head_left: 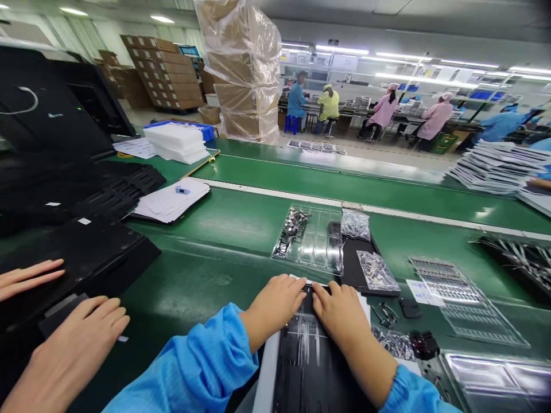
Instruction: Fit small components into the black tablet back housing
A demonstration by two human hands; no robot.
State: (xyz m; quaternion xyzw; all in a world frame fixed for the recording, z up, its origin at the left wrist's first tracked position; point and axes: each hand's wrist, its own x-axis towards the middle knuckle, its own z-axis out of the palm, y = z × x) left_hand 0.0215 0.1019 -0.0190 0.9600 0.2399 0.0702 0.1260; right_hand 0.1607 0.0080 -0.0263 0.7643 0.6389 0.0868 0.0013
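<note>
In front of me a long black panel [321, 373] with shiny reflections lies on white sheets [365, 307]. My left hand [278, 301], in a blue sleeve, lies over its far left corner with fingers bent onto the edge. Beside it, my right hand [340, 315] bends its fingers over the far right part of the same edge. The fingertips of both hands nearly meet there. Just beyond them is a clear divided tray [316, 235] with small metal parts in one side.
At left, a co-worker's hands [81, 338] rest on black housings [107, 258]. To the right are bags of small parts [376, 269], a black tray [355, 261], loose clips [387, 314] and a clear blister tray [473, 307]. Papers [172, 201] lie further back. People sit at far benches.
</note>
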